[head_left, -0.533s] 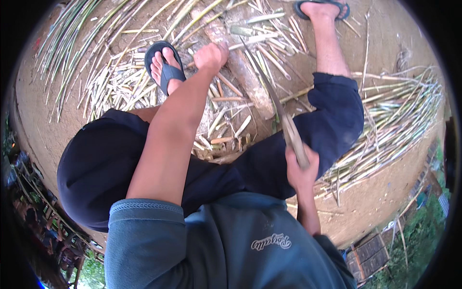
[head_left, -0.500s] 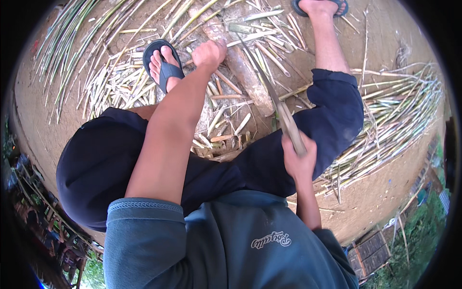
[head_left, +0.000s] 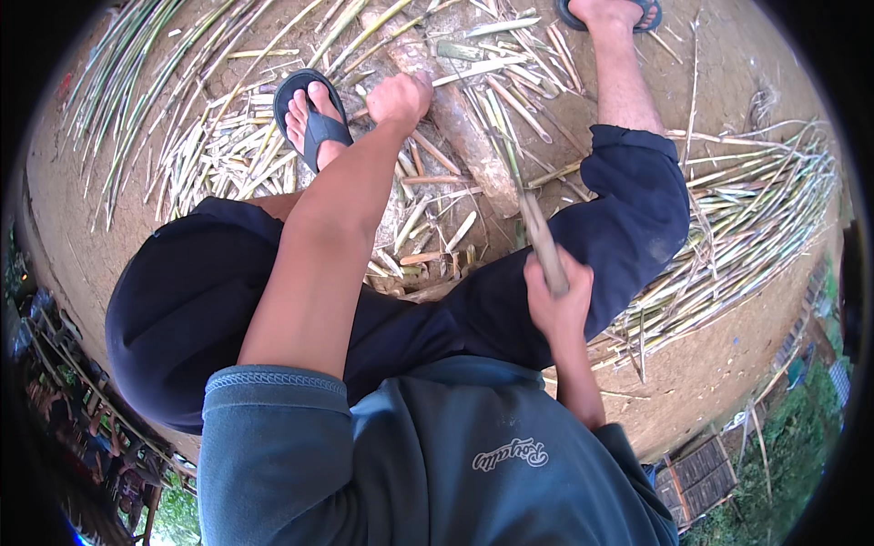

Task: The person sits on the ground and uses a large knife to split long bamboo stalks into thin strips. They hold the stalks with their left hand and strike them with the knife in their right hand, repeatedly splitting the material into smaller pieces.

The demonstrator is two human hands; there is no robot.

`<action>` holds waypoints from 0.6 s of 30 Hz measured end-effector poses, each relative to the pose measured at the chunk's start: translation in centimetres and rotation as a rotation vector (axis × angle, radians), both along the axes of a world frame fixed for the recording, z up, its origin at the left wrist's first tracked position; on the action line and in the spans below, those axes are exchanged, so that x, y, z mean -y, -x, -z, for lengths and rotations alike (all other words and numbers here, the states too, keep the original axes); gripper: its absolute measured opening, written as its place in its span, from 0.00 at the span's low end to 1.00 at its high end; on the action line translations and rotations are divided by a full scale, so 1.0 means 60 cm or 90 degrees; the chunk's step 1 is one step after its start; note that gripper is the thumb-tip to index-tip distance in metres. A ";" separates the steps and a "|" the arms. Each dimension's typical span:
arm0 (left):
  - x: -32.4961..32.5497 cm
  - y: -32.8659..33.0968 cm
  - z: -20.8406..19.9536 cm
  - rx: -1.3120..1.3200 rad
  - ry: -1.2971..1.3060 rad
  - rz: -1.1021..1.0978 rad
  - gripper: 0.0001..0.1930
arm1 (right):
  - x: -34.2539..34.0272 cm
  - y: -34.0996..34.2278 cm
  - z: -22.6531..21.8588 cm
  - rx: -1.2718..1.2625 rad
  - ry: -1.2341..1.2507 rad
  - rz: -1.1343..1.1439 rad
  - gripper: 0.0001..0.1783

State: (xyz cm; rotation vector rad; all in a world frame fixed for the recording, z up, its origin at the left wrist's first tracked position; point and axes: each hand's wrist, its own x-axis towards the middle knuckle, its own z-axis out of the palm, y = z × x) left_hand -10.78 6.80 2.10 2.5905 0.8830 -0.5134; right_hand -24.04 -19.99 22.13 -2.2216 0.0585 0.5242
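While the left hand (head_left: pixel 401 96) is closed on a thin cane strip (head_left: pixel 473 70) in the upper middle of the head view, pinning it on a thick log (head_left: pixel 460 127), the right hand (head_left: pixel 555 305) is clenched right of centre around the wooden handle of a chopping knife (head_left: pixel 528 205), whose blurred blade is raised toward the log. Because the holding fingers lie close to the blade's line, a misjudged stroke could probably reach them. A sandalled foot (head_left: pixel 309 123) is planted just left of the log among loose cuttings (head_left: pixel 228 146), so a glancing blade or a rolling stalk could be a hazard there.
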 end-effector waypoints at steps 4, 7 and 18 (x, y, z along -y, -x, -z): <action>-0.003 0.000 -0.015 -0.008 0.049 -0.017 0.34 | 0.009 0.032 -0.020 0.023 -0.018 0.047 0.06; -0.014 -0.009 -0.004 -0.005 0.057 -0.031 0.34 | -0.003 -0.012 0.012 0.022 -0.033 0.066 0.07; -0.009 -0.004 -0.002 0.001 0.043 -0.044 0.30 | -0.042 -0.036 0.049 0.008 0.008 -0.035 0.06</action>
